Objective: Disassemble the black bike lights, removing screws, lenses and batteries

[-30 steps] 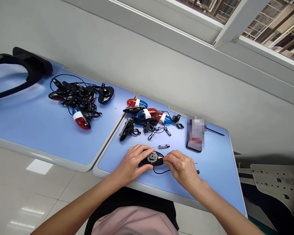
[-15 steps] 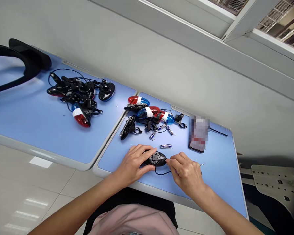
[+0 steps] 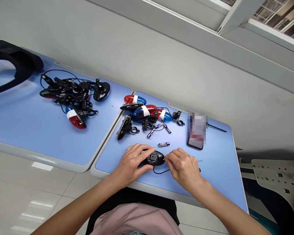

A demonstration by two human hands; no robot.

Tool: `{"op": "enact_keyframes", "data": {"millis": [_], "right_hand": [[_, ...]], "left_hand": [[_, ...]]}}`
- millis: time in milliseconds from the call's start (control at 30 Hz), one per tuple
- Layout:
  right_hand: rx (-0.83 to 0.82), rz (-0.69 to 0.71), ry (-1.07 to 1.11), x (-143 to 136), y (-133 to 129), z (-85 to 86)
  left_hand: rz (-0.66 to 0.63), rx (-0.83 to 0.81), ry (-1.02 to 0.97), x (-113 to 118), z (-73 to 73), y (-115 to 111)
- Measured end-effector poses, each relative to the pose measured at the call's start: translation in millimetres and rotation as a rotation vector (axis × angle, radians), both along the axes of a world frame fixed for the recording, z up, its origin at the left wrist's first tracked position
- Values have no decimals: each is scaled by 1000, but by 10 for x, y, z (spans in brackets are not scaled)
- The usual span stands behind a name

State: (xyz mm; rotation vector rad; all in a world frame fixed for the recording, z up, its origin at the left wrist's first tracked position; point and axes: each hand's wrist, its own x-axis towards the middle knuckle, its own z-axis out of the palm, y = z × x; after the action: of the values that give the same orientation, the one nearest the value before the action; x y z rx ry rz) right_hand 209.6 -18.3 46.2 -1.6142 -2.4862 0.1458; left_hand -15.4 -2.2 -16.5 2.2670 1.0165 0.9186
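A black oval bike light (image 3: 158,158) lies underside up near the table's front edge, its ribbed mount plate facing me. My left hand (image 3: 136,160) is closed around its left end, thumb in front and fingers behind. At its right tip, the thumb and fingertips of my right hand (image 3: 183,164) are pinched together; what sits between them is too small to make out. A thin black cable (image 3: 159,173) loops out from the light and runs under my right hand. Beyond that hand pokes a thin metal shaft (image 3: 200,160); its other end is hidden.
An AAA-size battery (image 3: 164,144) lies just behind the light, with several more nearby. Red-and-blue bike lights (image 3: 144,111) and a clamp (image 3: 180,123) sit farther back. A phone (image 3: 196,142) lies at right. More lights (image 3: 75,117) fill the left table (image 3: 39,130).
The cable at the light's right tip has swung down and away, so that end shows more plainly. My right fingertips remain at the tip. The whole view has shifted slightly.
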Motion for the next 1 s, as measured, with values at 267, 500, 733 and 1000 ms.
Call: {"op": "enact_keyframes", "data": {"millis": [267, 500, 733, 1000], "right_hand": [[209, 43, -71, -89, -84, -80], [258, 11, 15, -13, -89, -14], [182, -90, 129, 80, -156, -22], [-66, -133, 326, 106, -182, -69]], "left_hand": [[-6, -5, -7, 3, 8, -4], [20, -62, -35, -5, 25, -13], [12, -104, -7, -12, 32, -17], [-32, -100, 29, -39, 16, -12]]}}
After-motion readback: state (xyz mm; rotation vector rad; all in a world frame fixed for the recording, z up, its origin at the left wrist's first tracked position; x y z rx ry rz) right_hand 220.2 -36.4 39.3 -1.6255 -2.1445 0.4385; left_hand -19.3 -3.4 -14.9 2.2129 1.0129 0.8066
